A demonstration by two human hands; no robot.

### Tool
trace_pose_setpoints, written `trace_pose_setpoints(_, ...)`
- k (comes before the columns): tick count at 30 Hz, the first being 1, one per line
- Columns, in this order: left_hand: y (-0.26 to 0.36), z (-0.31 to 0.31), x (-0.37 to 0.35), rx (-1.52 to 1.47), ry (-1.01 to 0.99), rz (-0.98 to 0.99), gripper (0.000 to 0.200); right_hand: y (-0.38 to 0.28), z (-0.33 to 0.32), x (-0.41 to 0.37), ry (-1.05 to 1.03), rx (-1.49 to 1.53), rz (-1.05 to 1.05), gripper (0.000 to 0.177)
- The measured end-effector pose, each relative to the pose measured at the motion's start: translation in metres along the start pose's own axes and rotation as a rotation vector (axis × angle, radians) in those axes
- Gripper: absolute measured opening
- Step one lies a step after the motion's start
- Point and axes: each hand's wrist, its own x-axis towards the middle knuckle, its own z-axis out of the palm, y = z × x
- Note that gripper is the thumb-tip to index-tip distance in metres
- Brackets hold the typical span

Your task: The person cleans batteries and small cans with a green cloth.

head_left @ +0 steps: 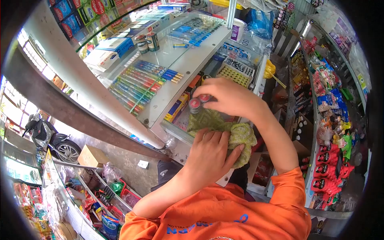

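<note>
A yellow-green cloth (242,138) is bunched under my left hand (208,154), whose fingers are wrapped over it at the front edge of an open glass-topped drawer. Part of the cloth spreads into the drawer. Further in, my right hand (228,96) reaches across from the right, its fingers curled round small dark round containers with red tops (195,103). A yellow and blue box (176,108) lies in the drawer left of them. Behind my right hand is a tray of small yellow-topped items (233,76).
Pens (138,86) lie under the glass counter on the left, with two small cans (152,41) on top. A white pillar (88,88) slants past the left side. Shelves of red packets (326,168) stand at the right. A motorbike (50,138) is parked beyond.
</note>
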Motion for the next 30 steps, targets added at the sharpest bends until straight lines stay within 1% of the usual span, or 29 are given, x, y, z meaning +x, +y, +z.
trace_pose_setpoints(1, -0.001, -0.001, 0.001, 0.006, 0.003, 0.002, 0.052, -0.001, 0.005, 0.007, -0.054, 0.028, -0.016, 0.034)
trace_pose_setpoints(4, -0.005, -0.003, 0.000, -0.016, -0.006, -0.001, 0.052, 0.002, 0.024, 0.018, -0.025, 0.091, -0.082, 0.036)
trace_pose_setpoints(6, -0.008, -0.003, -0.001, -0.033, 0.018, 0.024, 0.051, 0.003, 0.030, 0.021, -0.049, 0.087, -0.093, 0.039)
trace_pose_setpoints(8, -0.010, -0.003, -0.001, -0.043, 0.002, 0.017, 0.053, 0.002, 0.035, 0.020, -0.065, -0.047, -0.058, 0.040)
trace_pose_setpoints(9, -0.009, -0.002, 0.000, -0.053, -0.008, 0.007, 0.055, 0.000, 0.036, 0.018, -0.067, -0.047, -0.050, 0.040)
trace_pose_setpoints(10, -0.008, -0.001, 0.001, -0.059, -0.012, 0.010, 0.055, -0.003, 0.035, 0.016, -0.002, -0.076, -0.016, 0.040)
trace_pose_setpoints(11, -0.006, 0.001, 0.002, 0.062, 0.082, 0.009, 0.059, -0.004, 0.033, 0.014, 0.065, -0.105, 0.016, 0.041)
trace_pose_setpoints(12, -0.006, 0.001, 0.003, 0.184, 0.177, 0.006, 0.064, -0.005, 0.030, 0.014, 0.064, -0.106, 0.017, 0.041)
trace_pose_setpoints(13, -0.009, 0.002, 0.004, 0.185, 0.179, 0.003, 0.064, -0.005, 0.027, 0.013, 0.067, -0.152, 0.028, 0.041)
trace_pose_setpoints(14, -0.013, 0.004, 0.006, 0.339, 0.239, -0.023, 0.068, -0.005, 0.025, 0.013, 0.068, -0.196, 0.035, 0.041)
trace_pose_setpoints(15, -0.016, 0.005, 0.007, 0.495, 0.298, -0.051, 0.072, -0.005, 0.025, 0.013, 0.064, -0.195, 0.029, 0.041)
trace_pose_setpoints(16, -0.015, 0.002, 0.006, 0.497, 0.301, -0.057, 0.072, -0.004, 0.025, 0.013, 0.052, -0.115, 0.020, 0.040)
trace_pose_setpoints(17, -0.014, -0.001, 0.007, 0.416, 0.067, -0.107, 0.074, -0.003, 0.024, 0.014, 0.043, -0.036, 0.012, 0.040)
trace_pose_setpoints(18, -0.014, -0.004, 0.009, 0.332, -0.165, -0.153, 0.076, -0.001, 0.024, 0.015, 0.046, -0.038, 0.008, 0.040)
trace_pose_setpoints(24, -0.015, -0.007, 0.010, 0.257, -0.214, -0.104, 0.076, 0.007, 0.031, 0.017, 0.062, 0.073, -0.035, 0.041)
trace_pose_setpoints(26, -0.018, -0.010, 0.012, 0.219, -0.215, -0.093, 0.075, 0.005, 0.029, 0.017, 0.054, 0.143, -0.037, 0.038)
trace_pose_setpoints(27, -0.021, -0.012, 0.014, 0.184, -0.216, -0.079, 0.073, 0.003, 0.025, 0.015, 0.048, 0.140, -0.038, 0.038)
trace_pose_setpoints(28, -0.024, -0.016, 0.017, 0.181, -0.210, -0.084, 0.073, 0.000, 0.016, 0.013, -0.013, 0.101, -0.011, 0.035)
trace_pose_setpoints(29, -0.027, -0.020, 0.022, 0.135, -0.144, -0.034, 0.072, -0.007, 0.007, 0.014, -0.074, 0.063, 0.015, 0.032)
trace_pose_setpoints(30, -0.031, -0.023, 0.026, 0.089, -0.077, 0.015, 0.071, -0.014, -0.004, 0.017, -0.080, 0.059, 0.010, 0.032)
